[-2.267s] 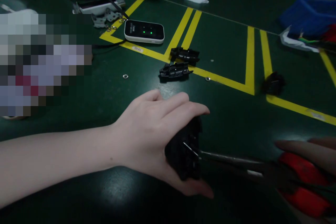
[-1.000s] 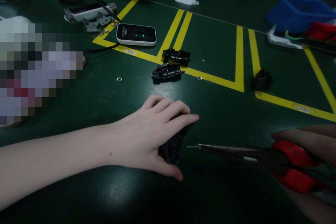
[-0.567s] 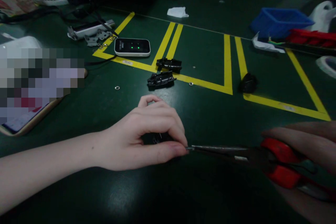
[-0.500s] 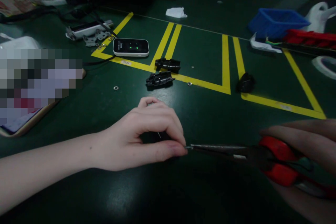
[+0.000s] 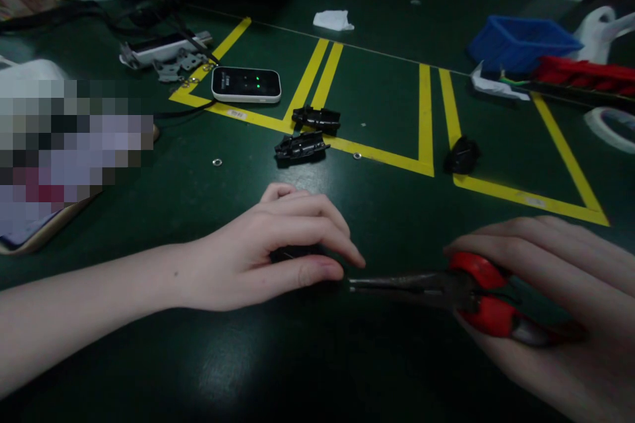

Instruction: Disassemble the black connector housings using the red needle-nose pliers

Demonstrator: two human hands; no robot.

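Observation:
Under the curled fingers of my left hand [image 5: 278, 244] lies a black plastic part [image 5: 296, 252], mostly hidden by the hand. The thumb and index finger are a little apart at their tips. My right hand [image 5: 540, 304] grips needle-nose pliers [image 5: 421, 287] by their red handles. The jaws point left, with their tips just right of my left thumb. A small bright metal bit shows at the tips, too small to name. Beyond my left hand sit two black plastic shell pieces [image 5: 301, 147] and a small metal ring [image 5: 217, 162].
A white-edged device with green lights [image 5: 246, 84] stands behind on the green table, near grey metal brackets [image 5: 178, 66]. At the left is a phone [image 5: 74, 208], partly blurred out. To the right are a black part [image 5: 462, 156], a blue bin [image 5: 526, 43] and a tape roll [image 5: 612, 129].
My left thumb and index finger, pinched at the pliers' tips half a second ago, have come apart. My right hand has moved left with the pliers. Earlier a thin pin showed in the jaws.

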